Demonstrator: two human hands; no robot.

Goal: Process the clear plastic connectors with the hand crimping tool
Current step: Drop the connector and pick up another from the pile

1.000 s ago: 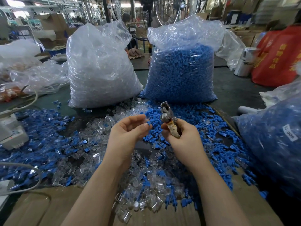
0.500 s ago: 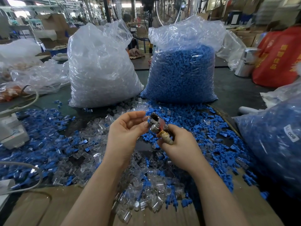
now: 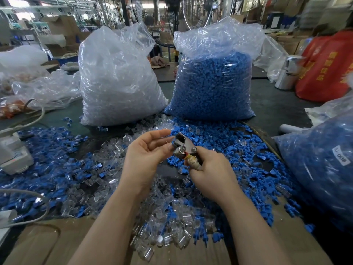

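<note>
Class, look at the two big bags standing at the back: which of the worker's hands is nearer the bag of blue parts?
Right. The right hand, gripping the crimping tool, lies below the blue bag; the left hand sits more towards the clear bag.

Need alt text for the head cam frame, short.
Right hand grips a metal hand crimping tool while the left hand feeds a small part into its head, above loose clear connectors and blue pieces scattered before two full plastic bags.

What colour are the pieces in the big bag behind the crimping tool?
Blue, seen through the bag's clear plastic in the head view.
</note>
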